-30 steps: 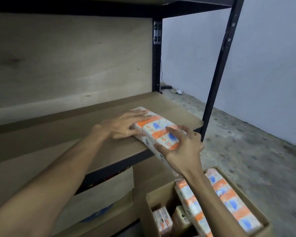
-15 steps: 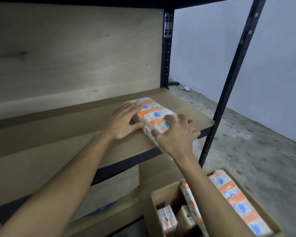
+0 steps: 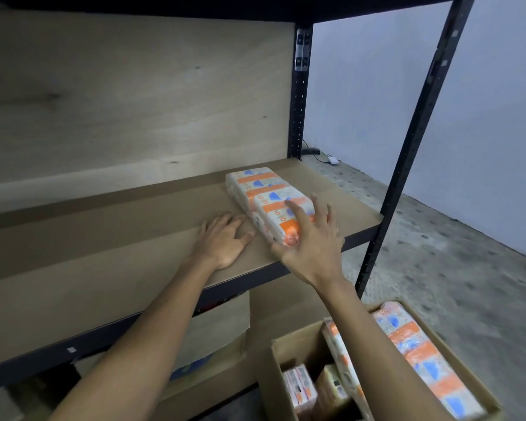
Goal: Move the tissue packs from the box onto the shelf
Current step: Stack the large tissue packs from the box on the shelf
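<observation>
— Shelf (image 3: 134, 238) status?
— One tissue pack (image 3: 261, 192) lies flat on the shelf, toward its right end, fully supported.
— Hand positions?
— Left hand (image 3: 222, 241): palm down on the shelf, just beside the pack, grip spread, holding nothing. Right hand (image 3: 313, 247): straight fingers touch the pack's near end, grip spread, nothing pinched.
— Remaining work?
— Box (image 3: 278, 354), below the shelf's right end, holds one long pack (image 3: 419, 344) and smaller packs (image 3: 299, 387). Judgement: one unit placed, several left, task at an early stage.
</observation>
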Available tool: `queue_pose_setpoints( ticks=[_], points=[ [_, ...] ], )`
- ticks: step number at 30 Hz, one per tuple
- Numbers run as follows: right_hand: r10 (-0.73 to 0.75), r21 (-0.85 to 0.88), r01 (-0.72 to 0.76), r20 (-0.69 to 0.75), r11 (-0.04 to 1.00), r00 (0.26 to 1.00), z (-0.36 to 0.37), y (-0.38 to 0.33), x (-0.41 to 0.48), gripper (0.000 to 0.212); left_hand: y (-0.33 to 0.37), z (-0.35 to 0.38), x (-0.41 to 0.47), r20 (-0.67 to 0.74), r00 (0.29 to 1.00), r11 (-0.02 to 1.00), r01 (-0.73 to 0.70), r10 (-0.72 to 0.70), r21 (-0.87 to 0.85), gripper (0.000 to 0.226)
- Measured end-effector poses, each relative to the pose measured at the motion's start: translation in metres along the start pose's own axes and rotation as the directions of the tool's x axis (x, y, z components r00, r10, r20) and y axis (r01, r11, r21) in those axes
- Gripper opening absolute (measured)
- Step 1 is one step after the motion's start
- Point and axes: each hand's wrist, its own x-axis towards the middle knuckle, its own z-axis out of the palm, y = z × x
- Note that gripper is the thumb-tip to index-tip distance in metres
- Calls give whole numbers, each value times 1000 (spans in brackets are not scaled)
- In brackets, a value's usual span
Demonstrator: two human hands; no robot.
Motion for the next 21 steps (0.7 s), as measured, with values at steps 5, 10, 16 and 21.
queue_pose_setpoints(
  ticks=[5, 10, 16, 21],
  points=[
    [-57, -99, 50, -74, 994, 996, 12, 11, 8, 68, 2, -1, 3, 0, 1000, 1000, 2, -2, 5, 60],
    [-29, -108, 19, -89, 994, 996, 19, 22, 26, 66, 6, 1, 14, 7, 1000, 1000, 14, -14, -17, 58],
    [19, -107, -28, -87, 994, 996, 17, 45, 52, 66, 18, 7, 37, -10, 1000, 1000, 1, -1, -23, 57],
    [60, -125, -69, -76, 990, 995, 18, 68, 76, 67, 28, 13, 56, -13, 1000, 1000, 6, -6, -28, 61]
  ],
)
